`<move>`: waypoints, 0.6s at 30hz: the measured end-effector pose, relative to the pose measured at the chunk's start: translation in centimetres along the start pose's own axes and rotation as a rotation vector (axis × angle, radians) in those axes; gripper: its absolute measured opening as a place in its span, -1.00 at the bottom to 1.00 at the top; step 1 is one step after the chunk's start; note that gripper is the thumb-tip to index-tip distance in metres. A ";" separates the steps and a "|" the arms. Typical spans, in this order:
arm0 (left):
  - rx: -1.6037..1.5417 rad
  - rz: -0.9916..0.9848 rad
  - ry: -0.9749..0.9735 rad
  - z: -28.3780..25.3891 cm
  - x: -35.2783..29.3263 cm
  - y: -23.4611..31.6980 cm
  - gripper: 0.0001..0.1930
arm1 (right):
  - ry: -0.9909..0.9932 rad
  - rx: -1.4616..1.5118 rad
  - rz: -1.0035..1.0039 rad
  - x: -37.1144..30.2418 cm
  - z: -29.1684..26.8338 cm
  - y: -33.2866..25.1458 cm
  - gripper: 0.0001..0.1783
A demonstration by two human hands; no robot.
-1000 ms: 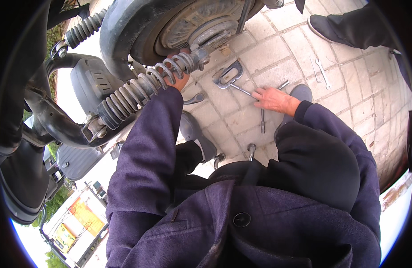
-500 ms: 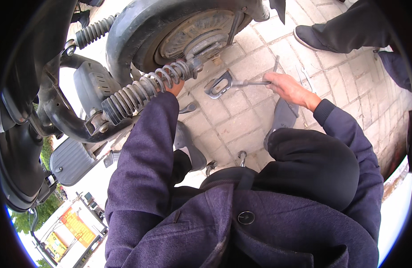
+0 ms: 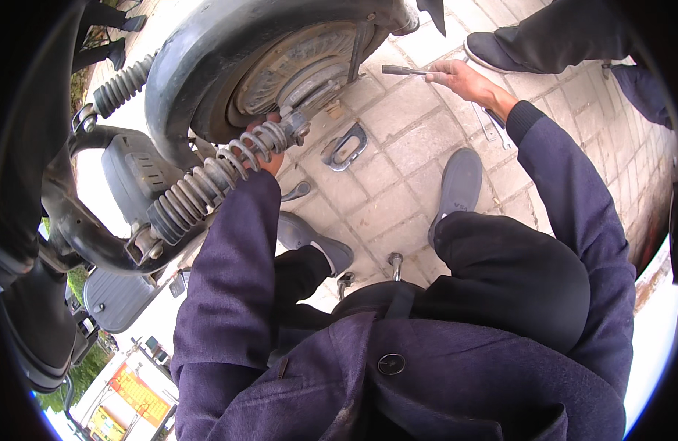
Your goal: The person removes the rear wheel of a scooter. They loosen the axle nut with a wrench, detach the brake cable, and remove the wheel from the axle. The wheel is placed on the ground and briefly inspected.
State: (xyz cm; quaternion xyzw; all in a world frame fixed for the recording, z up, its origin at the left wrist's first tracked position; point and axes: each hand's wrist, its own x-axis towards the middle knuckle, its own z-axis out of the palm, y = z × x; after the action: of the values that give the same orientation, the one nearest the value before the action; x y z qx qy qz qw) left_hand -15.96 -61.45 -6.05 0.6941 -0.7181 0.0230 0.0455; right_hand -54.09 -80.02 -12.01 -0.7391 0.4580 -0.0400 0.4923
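Observation:
My left hand reaches behind the rusty coil-spring shock absorber and grips it near its wheel end; the coils hide most of the fingers. Beyond the shock stands the scooter's wheel, with a black tyre and a dirty hub. My right hand is closed around a metal socket wrench with a bar handle. The dark socket end of this socket wrench points left toward the hub, without touching it. Below the hub, a grey metal bracket with an oblong opening lies on the paving.
Wrenches lie on the bricks beneath my right forearm. A dark lever-like part rests near my left shoe. Another person's shoe stands at the upper right. A grey footrest is at lower left.
My right hand has moved up and a little left, carrying the socket wrench away from the bracket and closer to hub height. My left hand stays at the shock absorber. The view has shifted slightly.

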 end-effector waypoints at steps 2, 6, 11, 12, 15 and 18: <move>0.063 -0.079 -0.137 -0.4 -0.1 0.1 -0.65 | -0.052 -0.018 -0.082 1.3 -0.5 0.6 -0.54; -0.011 -0.124 -0.066 -0.7 -0.2 0.1 -0.73 | -0.070 -0.076 -0.153 3.7 -0.2 0.2 -0.56; -0.210 -0.370 -0.068 0.3 0.5 -0.2 -0.59 | -0.054 -0.167 -0.275 5.5 -0.3 -0.8 -0.57; -0.214 -0.368 -0.040 0.4 0.4 -0.2 -0.57 | -0.049 -0.208 -0.291 5.7 -0.4 -0.9 -0.58; -0.225 -0.375 -0.057 0.4 0.4 -0.3 -0.60 | -0.027 -0.225 -0.278 5.8 -0.7 -1.0 -0.58; -0.229 -0.347 -0.019 0.0 0.3 0.1 -0.62 | -0.008 -0.224 -0.280 5.8 -0.9 -0.9 -0.57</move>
State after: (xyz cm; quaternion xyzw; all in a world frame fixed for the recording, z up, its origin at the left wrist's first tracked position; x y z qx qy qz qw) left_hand -16.07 -61.72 -6.01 0.7978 -0.5862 -0.0735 0.1206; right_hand -50.63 -84.67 -13.12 -0.8459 0.3504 -0.0540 0.3984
